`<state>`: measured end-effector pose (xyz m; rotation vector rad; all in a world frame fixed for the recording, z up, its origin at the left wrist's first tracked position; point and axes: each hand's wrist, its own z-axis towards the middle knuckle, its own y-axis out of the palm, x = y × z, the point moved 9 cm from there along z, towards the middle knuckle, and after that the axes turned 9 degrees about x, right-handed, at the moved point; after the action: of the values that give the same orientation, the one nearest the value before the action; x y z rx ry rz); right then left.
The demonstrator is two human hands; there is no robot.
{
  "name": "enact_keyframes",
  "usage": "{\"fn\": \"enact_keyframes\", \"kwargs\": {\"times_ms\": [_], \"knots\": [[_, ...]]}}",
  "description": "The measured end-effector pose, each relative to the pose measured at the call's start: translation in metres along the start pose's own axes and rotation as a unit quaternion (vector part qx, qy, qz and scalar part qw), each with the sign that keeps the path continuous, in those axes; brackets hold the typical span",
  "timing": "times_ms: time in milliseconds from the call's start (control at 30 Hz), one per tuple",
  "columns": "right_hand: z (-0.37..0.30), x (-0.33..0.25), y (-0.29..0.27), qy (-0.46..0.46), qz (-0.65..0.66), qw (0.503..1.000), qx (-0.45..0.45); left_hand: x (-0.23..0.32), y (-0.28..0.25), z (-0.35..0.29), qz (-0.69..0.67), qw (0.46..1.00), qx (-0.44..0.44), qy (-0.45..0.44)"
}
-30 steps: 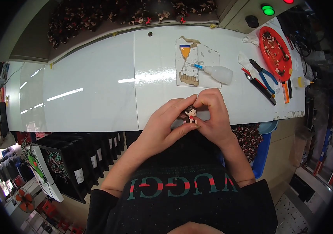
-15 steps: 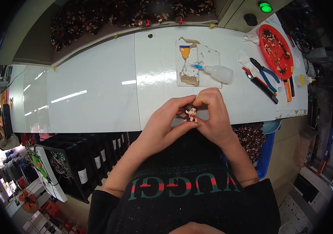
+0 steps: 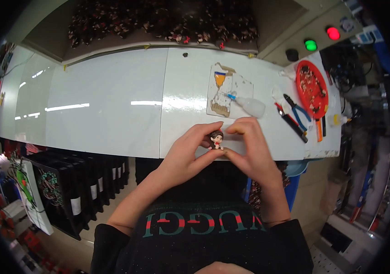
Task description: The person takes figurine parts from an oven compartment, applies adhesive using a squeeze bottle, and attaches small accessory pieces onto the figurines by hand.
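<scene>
A small figurine (image 3: 216, 139) with dark brown hair, a pale face and a bit of red at its chest is held upright over the near edge of the white table. My left hand (image 3: 185, 150) grips it between thumb and fingers. Close by on its right is my right hand (image 3: 254, 153), with curled fingers apart from the figurine and a gap between them and the thumb. That thumb's tip is at the figurine's base, beside my left thumb; whether it touches is hard to tell.
Beyond my hands, a squeeze bottle (image 3: 251, 107) with a blue tip lies on a stained white board (image 3: 240, 81). To the right are pliers (image 3: 298, 113), a black pen-like tool (image 3: 294, 128) and a red tray (image 3: 301, 86) of small parts. Many figurines (image 3: 158, 23) fill the back shelf.
My right fingers have come away from the figurine's head, and it now shows more fully in my left hand. The whole view has shifted, bringing a red light into sight.
</scene>
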<state>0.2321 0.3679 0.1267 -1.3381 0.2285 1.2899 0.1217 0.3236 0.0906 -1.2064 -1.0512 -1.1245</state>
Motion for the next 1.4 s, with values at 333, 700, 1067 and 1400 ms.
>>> {"fn": "enact_keyframes", "kwargs": {"times_ms": [333, 700, 1067, 1400], "knots": [[0.034, 0.050, -0.035, 0.140, -0.164, 0.976, 0.008, -0.009, -0.025, -0.009, -0.158, 0.986, 0.039, -0.047], [-0.004, 0.059, -0.048, 0.187, 0.057, 0.979, 0.058, -0.025, -0.022, -0.010, -0.219, 0.968, 0.044, -0.111], [-0.013, 0.031, -0.033, 0.125, 0.032, 0.991, -0.021, -0.026, -0.016, -0.008, -0.193, 0.976, 0.028, -0.099], [-0.012, 0.030, -0.029, 0.128, 0.015, 0.991, -0.028, -0.027, -0.018, -0.009, -0.187, 0.977, 0.028, -0.096]]}}
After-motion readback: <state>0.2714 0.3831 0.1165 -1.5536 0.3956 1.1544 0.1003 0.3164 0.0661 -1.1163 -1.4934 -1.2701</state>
